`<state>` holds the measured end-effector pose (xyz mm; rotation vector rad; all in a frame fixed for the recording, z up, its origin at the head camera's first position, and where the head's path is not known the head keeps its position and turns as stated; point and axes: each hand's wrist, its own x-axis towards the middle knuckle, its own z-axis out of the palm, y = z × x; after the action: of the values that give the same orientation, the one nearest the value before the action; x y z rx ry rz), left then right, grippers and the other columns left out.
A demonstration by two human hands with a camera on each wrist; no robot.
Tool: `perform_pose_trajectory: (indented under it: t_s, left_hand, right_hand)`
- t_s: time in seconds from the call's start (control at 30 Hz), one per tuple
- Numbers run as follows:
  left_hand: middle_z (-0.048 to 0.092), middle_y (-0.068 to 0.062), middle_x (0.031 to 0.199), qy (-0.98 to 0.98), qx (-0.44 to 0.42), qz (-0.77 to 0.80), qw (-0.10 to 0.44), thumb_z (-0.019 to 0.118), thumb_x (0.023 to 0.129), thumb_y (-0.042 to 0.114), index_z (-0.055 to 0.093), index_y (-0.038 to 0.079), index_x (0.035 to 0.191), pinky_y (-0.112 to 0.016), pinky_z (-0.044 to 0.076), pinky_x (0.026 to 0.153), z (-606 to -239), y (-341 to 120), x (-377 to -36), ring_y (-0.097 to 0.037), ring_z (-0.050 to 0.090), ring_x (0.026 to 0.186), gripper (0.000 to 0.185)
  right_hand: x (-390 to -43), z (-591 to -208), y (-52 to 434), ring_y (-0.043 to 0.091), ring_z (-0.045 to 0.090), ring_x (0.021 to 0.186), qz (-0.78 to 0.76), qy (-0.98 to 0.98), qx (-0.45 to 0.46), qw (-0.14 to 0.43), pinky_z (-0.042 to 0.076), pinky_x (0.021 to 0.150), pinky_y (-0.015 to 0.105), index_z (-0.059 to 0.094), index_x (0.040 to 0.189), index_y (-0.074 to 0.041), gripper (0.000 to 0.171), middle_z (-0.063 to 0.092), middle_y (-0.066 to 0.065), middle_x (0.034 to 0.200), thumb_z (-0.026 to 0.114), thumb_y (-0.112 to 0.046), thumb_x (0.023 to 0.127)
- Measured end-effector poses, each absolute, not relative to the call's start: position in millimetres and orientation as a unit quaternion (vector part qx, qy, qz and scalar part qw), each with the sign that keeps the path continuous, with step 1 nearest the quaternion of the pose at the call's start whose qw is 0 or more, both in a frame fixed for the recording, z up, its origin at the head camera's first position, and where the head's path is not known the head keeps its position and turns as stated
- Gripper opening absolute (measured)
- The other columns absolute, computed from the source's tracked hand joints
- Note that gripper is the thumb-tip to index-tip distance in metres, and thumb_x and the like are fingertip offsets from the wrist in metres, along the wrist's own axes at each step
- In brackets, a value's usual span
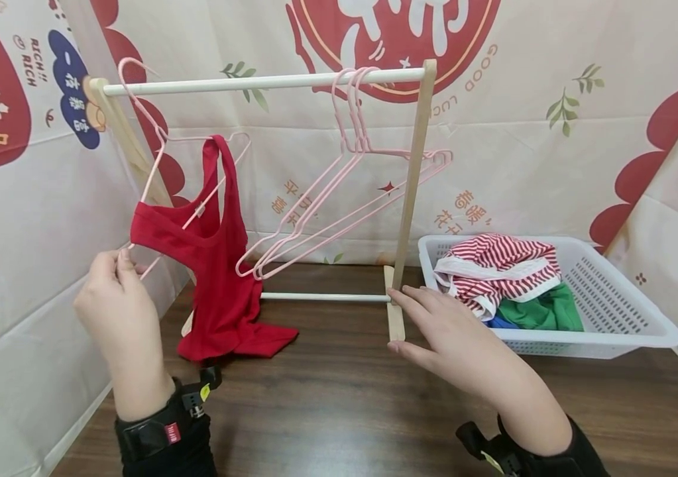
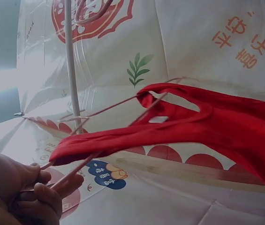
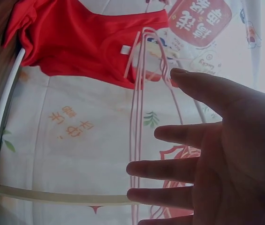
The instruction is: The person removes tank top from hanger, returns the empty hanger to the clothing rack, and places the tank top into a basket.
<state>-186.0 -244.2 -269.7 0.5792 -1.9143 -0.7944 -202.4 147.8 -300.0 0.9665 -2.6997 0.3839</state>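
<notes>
Nearest, the left hand (image 1: 116, 301) pinches the lower end of the pink hanger (image 1: 154, 142) carrying the red top (image 1: 219, 265), while the right hand (image 1: 443, 328), fingers straight and spread, steadies the rack's foot (image 1: 394, 317); keeping that brace firm should help prevent tipping.

This looks like a small staged laundry corner, not a real home: printed cloth walls (image 1: 553, 165) hang all around, with a little wooden rack (image 1: 413, 185) and white basket (image 1: 631, 318) on a brown desk (image 1: 344, 411).
</notes>
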Motion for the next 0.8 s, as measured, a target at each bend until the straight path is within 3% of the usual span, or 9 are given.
perform_pose_trajectory:
  t_s: [0.17, 0.43, 0.5, 0.67, 0.8]
  left_hand:
    - [0.071, -0.014, 0.098, -0.767, 0.212, -0.336, 0.504, 0.047, 0.102, 0.032, 0.068, 0.002, 0.111, -0.018, 0.036, 0.069, -270.9, -243.1, -187.5, -0.026, 0.064, 0.090, 0.037]
    - [0.071, -0.009, 0.090, -0.763, 0.180, -0.346, 0.515, 0.051, 0.101, 0.029, 0.071, 0.004, 0.105, -0.013, 0.034, 0.053, -273.0, -249.4, -184.0, 0.005, 0.045, 0.055, 0.032]
    - [0.070, -0.004, 0.086, -0.761, 0.168, -0.352, 0.518, 0.054, 0.100, 0.027, 0.072, 0.004, 0.103, -0.012, 0.034, 0.051, -272.6, -251.4, -183.0, 0.006, 0.044, 0.052, 0.029]
    - [0.057, 0.024, 0.075, -0.767, 0.148, -0.365, 0.506, 0.056, 0.099, 0.029, 0.073, 0.006, 0.101, -0.013, 0.034, 0.050, -271.4, -257.1, -180.6, 0.004, 0.045, 0.050, 0.029]
    - [0.054, 0.030, 0.072, -0.777, 0.137, -0.378, 0.484, 0.057, 0.099, 0.030, 0.073, 0.006, 0.102, -0.013, 0.036, 0.052, -272.5, -263.5, -178.6, 0.003, 0.045, 0.049, 0.029]
  right_hand:
    - [-208.6, -300.8, 148.0, 0.037, 0.046, 0.128, 0.130, -0.924, 0.336, 0.128, 0.035, 0.103, 0.057, 0.045, 0.145, -0.009, 0.069, 0.051, 0.018, 0.138, 0.064, -0.048, 0.091]
    - [-212.6, -302.3, 149.5, 0.038, 0.045, 0.129, 0.135, -0.927, 0.329, 0.121, 0.034, 0.104, 0.057, 0.047, 0.143, -0.007, 0.069, 0.050, 0.018, 0.139, 0.067, -0.045, 0.090]
    - [-213.3, -302.8, 150.1, 0.038, 0.045, 0.129, 0.136, -0.927, 0.329, 0.123, 0.034, 0.104, 0.057, 0.047, 0.143, -0.007, 0.068, 0.051, 0.018, 0.139, 0.067, -0.045, 0.090]
    - [-215.5, -303.2, 151.2, 0.035, 0.047, 0.128, 0.136, -0.925, 0.331, 0.129, 0.035, 0.103, 0.056, 0.047, 0.143, -0.008, 0.068, 0.052, 0.016, 0.138, 0.067, -0.045, 0.090]
    - [-216.6, -302.8, 151.5, 0.035, 0.048, 0.127, 0.139, -0.922, 0.336, 0.136, 0.036, 0.103, 0.055, 0.047, 0.143, -0.007, 0.067, 0.052, 0.015, 0.137, 0.067, -0.043, 0.090]
